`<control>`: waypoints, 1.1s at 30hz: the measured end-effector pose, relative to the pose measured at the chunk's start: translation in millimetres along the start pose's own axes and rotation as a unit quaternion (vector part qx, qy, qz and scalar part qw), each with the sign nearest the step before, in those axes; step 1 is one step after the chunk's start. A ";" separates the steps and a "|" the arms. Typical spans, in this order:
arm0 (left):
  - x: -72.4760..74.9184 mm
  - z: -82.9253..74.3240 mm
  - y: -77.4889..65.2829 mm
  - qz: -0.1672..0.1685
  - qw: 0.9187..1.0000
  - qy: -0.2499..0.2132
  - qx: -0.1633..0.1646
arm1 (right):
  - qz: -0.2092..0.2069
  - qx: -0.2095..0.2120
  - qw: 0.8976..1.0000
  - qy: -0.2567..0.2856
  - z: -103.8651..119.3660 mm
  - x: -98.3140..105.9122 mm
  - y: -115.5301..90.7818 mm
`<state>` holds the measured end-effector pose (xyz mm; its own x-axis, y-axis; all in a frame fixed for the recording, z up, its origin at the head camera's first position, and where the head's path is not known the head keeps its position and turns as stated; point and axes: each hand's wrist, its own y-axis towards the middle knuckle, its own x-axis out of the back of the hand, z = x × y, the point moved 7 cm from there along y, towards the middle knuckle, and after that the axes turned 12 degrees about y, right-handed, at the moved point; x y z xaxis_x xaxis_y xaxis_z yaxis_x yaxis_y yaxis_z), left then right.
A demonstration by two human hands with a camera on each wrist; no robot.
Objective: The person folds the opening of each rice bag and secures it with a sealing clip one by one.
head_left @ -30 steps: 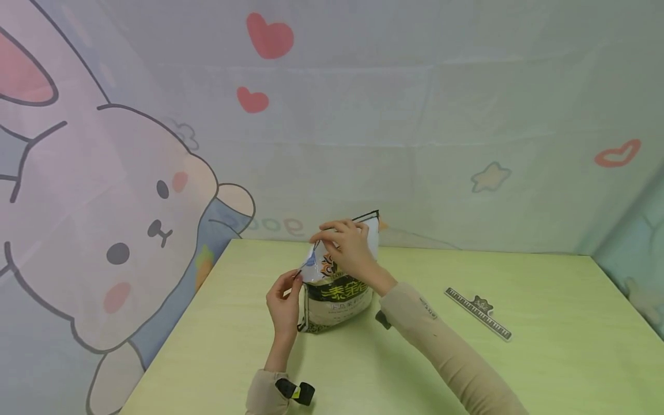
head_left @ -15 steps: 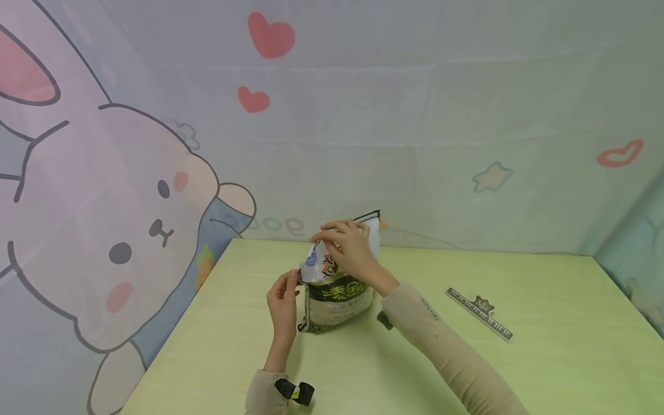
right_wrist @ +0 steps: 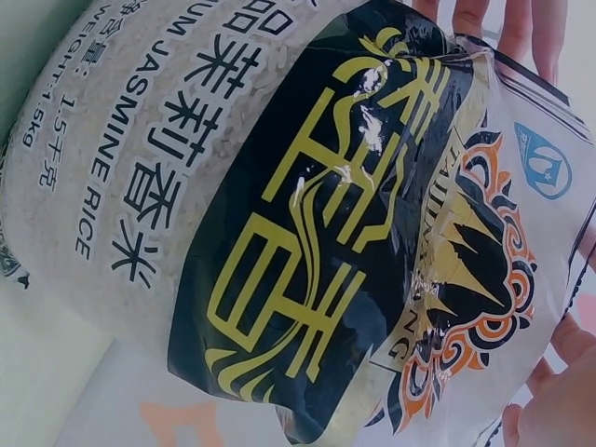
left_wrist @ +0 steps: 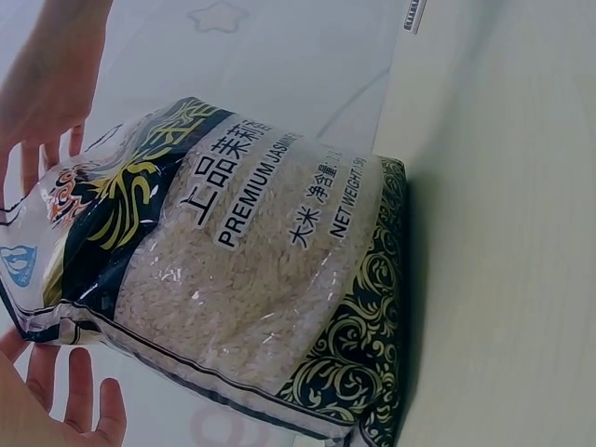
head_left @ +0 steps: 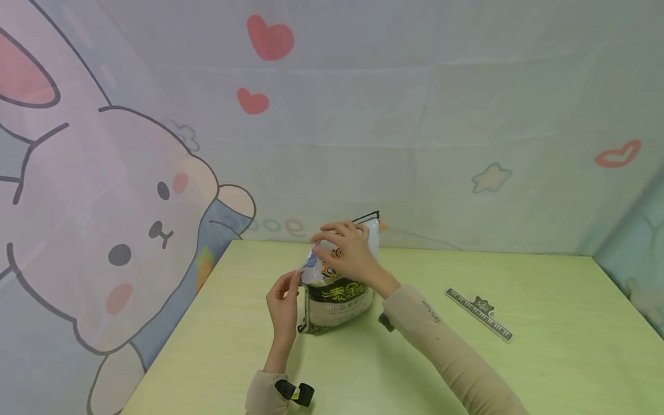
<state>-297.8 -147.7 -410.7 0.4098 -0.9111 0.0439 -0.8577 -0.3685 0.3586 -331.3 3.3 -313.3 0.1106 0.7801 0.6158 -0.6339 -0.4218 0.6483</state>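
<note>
A plastic bag of jasmine rice [head_left: 339, 308] stands on the table, full below, its slack white top leaning up and back. My left hand [head_left: 283, 305] pinches the upper left corner of the bag between thumb and fingertips. Across the bag's upper part lies my right hand [head_left: 349, 249], fingers bent over the top edge and thumb on the printed front. In the left wrist view the rice [left_wrist: 223, 298] shows through the clear lower panel. The right wrist view has the right fingers [right_wrist: 568, 340] at the white top, which hides part of them.
To the right on the pale green table [head_left: 560, 323] lies a long flat strip with a piano-key print and a bear-shaped tab [head_left: 479, 313]. Behind the table hangs a cloth backdrop [head_left: 415, 115] with a rabbit and hearts.
My right thumb has slid left along the bag's front, closer to the index fingertip. The left hand stays at the corner with small finger shifts; the bag stays in place.
</note>
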 end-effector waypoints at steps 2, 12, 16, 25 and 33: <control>0.2 -7.2 -2.2 0.002 1.000 0.004 -0.005 | 0.000 0.000 1.000 0.001 0.4 0.2 -0.2; 0.3 -25.5 -7.4 -0.014 0.999 0.026 -0.028 | -0.004 0.007 1.000 -0.008 2.1 1.2 -1.3; -0.8 -23.2 -6.9 -0.017 0.999 0.032 -0.030 | -0.003 0.013 1.000 -0.017 1.4 1.4 -2.3; -1.3 -22.9 -7.8 -0.017 0.999 0.036 -0.027 | -0.011 0.028 0.999 -0.045 1.0 0.5 -3.3; -1.4 -24.9 -9.8 -0.016 0.998 0.047 -0.031 | -0.020 0.036 0.998 -0.053 -1.0 -1.3 -3.5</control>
<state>-282.2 -138.2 -391.1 0.4668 -0.8766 0.1172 -0.8235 -0.3825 0.4190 -330.0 4.2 -316.8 0.2163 0.7455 0.6305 -0.5716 -0.4268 0.7008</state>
